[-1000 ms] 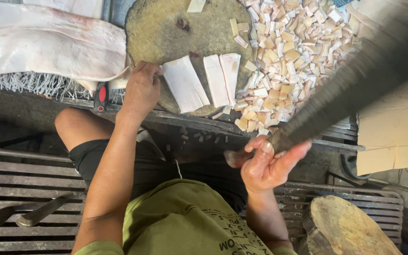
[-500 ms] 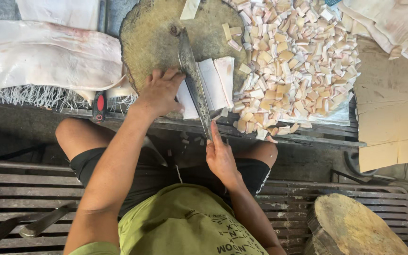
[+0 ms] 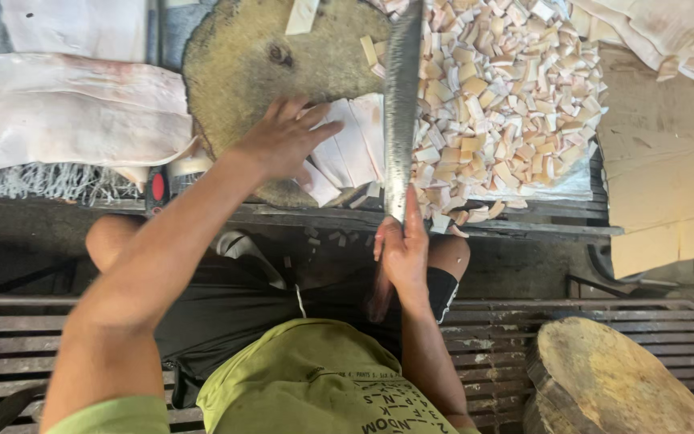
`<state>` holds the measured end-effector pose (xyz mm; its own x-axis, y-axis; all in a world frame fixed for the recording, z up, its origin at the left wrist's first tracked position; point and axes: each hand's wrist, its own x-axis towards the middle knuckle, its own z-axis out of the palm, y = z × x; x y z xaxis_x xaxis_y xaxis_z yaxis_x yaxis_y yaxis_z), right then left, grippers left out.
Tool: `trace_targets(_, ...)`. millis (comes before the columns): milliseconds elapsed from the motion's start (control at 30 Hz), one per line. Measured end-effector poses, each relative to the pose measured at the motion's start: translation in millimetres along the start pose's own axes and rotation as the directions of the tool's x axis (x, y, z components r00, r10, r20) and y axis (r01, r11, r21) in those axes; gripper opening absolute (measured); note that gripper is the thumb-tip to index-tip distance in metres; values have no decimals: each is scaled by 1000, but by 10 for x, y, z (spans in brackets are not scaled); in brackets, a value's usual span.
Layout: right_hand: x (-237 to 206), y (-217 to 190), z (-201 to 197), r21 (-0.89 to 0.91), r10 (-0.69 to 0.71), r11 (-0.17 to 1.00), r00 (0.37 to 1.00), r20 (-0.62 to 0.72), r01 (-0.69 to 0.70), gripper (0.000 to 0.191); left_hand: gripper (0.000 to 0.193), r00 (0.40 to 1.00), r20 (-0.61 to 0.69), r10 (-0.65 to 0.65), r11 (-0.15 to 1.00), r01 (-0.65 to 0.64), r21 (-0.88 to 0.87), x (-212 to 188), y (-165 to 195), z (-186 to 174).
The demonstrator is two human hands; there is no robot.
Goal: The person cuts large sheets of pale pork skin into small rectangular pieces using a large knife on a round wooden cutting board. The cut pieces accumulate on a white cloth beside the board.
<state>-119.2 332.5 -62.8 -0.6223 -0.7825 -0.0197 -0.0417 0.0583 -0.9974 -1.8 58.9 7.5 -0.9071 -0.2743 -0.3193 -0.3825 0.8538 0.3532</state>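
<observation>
The long blade (image 3: 402, 104) has moved right of the strips (image 3: 347, 149); your right hand (image 3: 402, 253) grips its handle, left hand (image 3: 283, 137) open, pinning them.

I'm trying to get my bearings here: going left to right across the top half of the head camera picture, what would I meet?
Large pale slab → round wooden chopping block → left hand on the white strips → long knife blade → heap of small pale cubes → cardboard.

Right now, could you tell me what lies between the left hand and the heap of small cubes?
In the head view, pale strips and the long blade.
</observation>
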Motion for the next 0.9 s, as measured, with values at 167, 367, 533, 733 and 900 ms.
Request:
trace_targets(167, -35, 28, -193, -23, 27, 999, 994, -110, -30, 71, 149, 956, 249, 157, 875, -252, 414, 658, 348, -176)
trace_targets(367, -120, 186, -219, -29, 60, 997, 984, -170, -66, 72, 160, 854, 485, 186, 597, -490, 635, 1009, 625, -90)
trace_targets(533, -133, 266, -324, -29, 73, 996, 984, -165, -79, 77, 159, 798, 562, 220, 549, -577, 605, 1099, 550, -15)
trace_targets(733, -66, 277, -320, 12, 97, 995, 985, -143, -96, 77, 119, 810, 542, 225, 662, -535, 524, 1007, 432, -78)
trace_targets(900, -74, 264, -260, 3, 120, 993, 986, -116, -120, 74, 85, 884, 404, 237, 810, -409, 420, 630, 193, -149)
